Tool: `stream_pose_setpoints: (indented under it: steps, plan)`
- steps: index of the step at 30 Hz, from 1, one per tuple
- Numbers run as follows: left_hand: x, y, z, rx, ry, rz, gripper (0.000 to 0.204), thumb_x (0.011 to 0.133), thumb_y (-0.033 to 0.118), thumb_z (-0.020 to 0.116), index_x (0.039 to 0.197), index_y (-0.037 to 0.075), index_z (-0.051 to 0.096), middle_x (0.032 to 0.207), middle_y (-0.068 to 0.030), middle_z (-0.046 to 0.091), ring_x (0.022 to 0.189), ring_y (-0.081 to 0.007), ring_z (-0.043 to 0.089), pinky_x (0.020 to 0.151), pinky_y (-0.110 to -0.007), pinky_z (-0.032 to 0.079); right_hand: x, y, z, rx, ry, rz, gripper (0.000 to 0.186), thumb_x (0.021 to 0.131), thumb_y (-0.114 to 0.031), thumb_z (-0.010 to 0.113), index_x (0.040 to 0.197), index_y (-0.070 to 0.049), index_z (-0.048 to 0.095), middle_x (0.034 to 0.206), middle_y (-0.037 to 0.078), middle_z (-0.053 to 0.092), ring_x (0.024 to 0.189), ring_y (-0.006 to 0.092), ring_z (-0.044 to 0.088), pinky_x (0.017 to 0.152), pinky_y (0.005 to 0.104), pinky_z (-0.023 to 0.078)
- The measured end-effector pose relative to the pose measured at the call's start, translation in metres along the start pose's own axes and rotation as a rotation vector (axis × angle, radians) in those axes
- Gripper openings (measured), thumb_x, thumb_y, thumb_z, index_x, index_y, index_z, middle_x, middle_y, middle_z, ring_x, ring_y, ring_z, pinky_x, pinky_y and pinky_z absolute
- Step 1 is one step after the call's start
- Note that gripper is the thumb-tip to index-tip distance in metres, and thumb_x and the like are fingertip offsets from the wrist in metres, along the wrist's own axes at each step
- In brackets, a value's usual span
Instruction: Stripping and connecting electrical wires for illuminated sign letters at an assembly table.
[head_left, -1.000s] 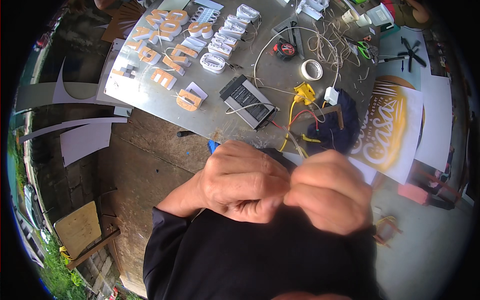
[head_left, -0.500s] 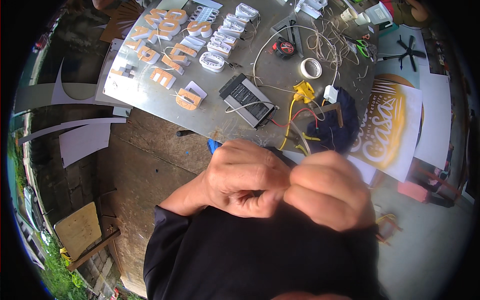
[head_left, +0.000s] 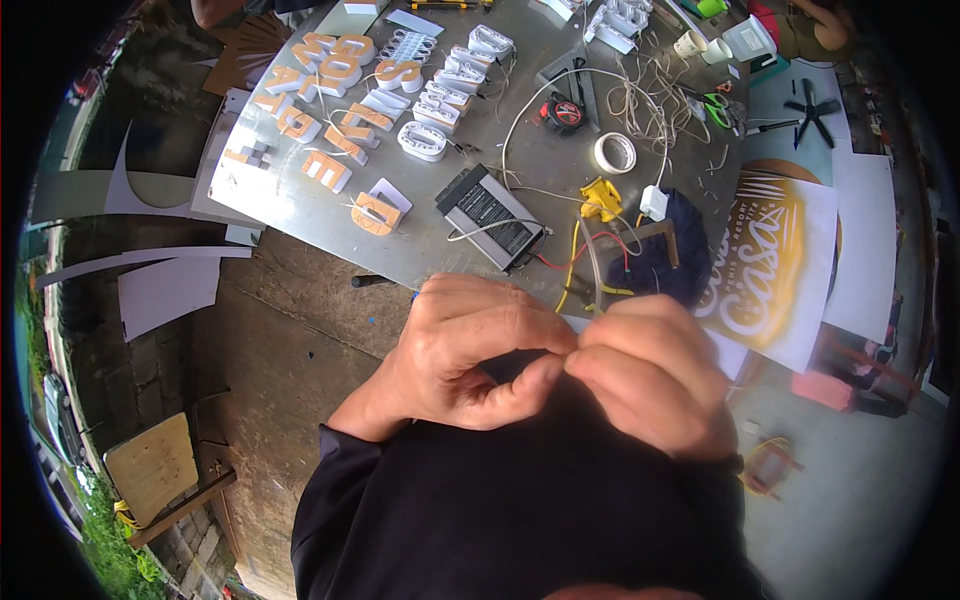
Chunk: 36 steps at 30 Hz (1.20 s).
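In front of my dark shirt, both hands are raised and meet at the fingertips. My left hand (head_left: 480,350) is closed in a pinch, thumb and forefinger curved toward the right hand. My right hand (head_left: 655,375) has its fingers folded and its tips against the left ones. Whatever they hold, if anything, is too small or hidden to make out. Just beyond the hands, on the metal table (head_left: 400,255), lie a grey power supply box (head_left: 492,222) with wires, a yellow socket (head_left: 601,200), a white plug (head_left: 654,203) and a dark blue cloth (head_left: 690,240).
Wood-faced block letters (head_left: 378,212) and white channel letters (head_left: 423,141) cover the table's left half. A tape measure (head_left: 562,113), a tape roll (head_left: 614,153), tangled cable (head_left: 640,95) and green-handled scissors (head_left: 718,108) lie right. A painted sign sheet (head_left: 775,270) stands beside the table.
My left thumb and forefinger have opened into a wider loop, with the tips still at the right hand. Both hands have shifted slightly left, and the view has moved a little.
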<state>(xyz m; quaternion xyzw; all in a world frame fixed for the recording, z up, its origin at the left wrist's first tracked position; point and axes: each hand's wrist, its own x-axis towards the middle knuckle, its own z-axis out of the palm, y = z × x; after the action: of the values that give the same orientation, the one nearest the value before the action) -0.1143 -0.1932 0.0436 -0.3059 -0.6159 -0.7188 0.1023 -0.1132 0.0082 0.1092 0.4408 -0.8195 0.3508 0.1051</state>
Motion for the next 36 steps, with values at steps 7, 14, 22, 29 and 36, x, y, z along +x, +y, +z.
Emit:
stream_pose_setpoints:
  steps: [7, 14, 22, 29, 36]
  plan:
    - [0.004, 0.003, 0.000, 0.196, -0.051, 0.068, 0.009, 0.077, 0.000, 0.070, 0.085, 0.002, 0.068, 0.074, -0.0082, 0.069, 0.062, -0.0251, 0.069, 0.056, -0.034, 0.054, 0.002, -0.003, -0.001, -0.155, -0.035, -0.103, 0.016, 0.077, -0.003, 0.072, 0.092, 0.001, 0.067, 0.096, 0.013, 0.064, 0.081, 0.0240, 0.064, 0.067, 0.0325, 0.055]
    - [0.005, 0.002, 0.007, 0.438, 0.057, 0.115, 0.012, 0.073, -0.003, 0.072, 0.080, 0.004, 0.066, 0.073, -0.0058, 0.069, 0.060, -0.0227, 0.069, 0.054, -0.031, 0.053, 0.001, -0.006, -0.003, -0.298, 0.006, -0.073, 0.019, 0.076, -0.001, 0.072, 0.094, 0.005, 0.068, 0.091, 0.012, 0.064, 0.076, 0.0239, 0.065, 0.065, 0.0312, 0.056]
    - [0.002, 0.006, 0.012, 0.504, 0.047, 0.075, 0.011, 0.071, -0.002, 0.072, 0.080, 0.003, 0.067, 0.071, -0.0071, 0.068, 0.059, -0.0217, 0.068, 0.054, -0.030, 0.051, -0.004, -0.003, -0.003, -0.230, -0.014, 0.030, 0.021, 0.076, 0.000, 0.072, 0.096, 0.007, 0.068, 0.092, 0.013, 0.065, 0.075, 0.0249, 0.066, 0.063, 0.0318, 0.055]
    - [-0.007, 0.010, 0.019, 0.206, 0.043, -0.245, 0.008, 0.075, -0.001, 0.071, 0.081, 0.001, 0.067, 0.065, -0.0063, 0.063, 0.053, -0.0203, 0.060, 0.052, -0.029, 0.046, -0.006, -0.006, -0.004, -0.380, -0.056, -0.031, 0.014, 0.076, -0.002, 0.069, 0.088, 0.003, 0.065, 0.087, 0.009, 0.059, 0.069, 0.0202, 0.060, 0.060, 0.0298, 0.052]
    - [-0.015, 0.006, 0.030, 0.151, 0.082, -0.335, 0.005, 0.077, 0.000, 0.071, 0.080, 0.000, 0.067, 0.065, -0.0068, 0.063, 0.054, -0.0151, 0.059, 0.053, -0.027, 0.046, -0.006, -0.008, 0.002, -0.413, -0.151, 0.099, 0.019, 0.074, -0.010, 0.072, 0.079, -0.007, 0.054, 0.076, 0.005, 0.045, 0.068, 0.0184, 0.053, 0.059, 0.0321, 0.048]
